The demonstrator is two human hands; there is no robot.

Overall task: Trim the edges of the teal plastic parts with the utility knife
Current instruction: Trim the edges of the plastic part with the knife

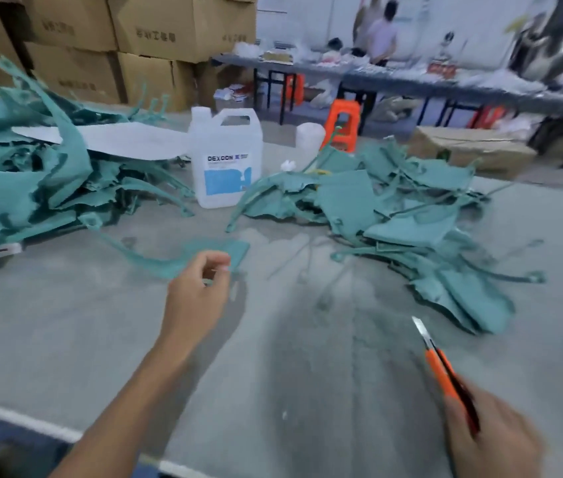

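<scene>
Left hand (pixel 200 291) nearer: fingers (pixel 218 260) loosely curled, gripping nothing. Flat teal part (pixel 183 262) on table (pixel 66 322) just beyond fingertips, long tail running left. Right hand (pixel 490 439) wrapped round utility knife (pixel 445 370), blade out, well apart rightward.

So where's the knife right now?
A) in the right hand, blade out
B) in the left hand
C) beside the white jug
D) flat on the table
A: the right hand grips the orange knife by its handle, with the blade extended.
</scene>
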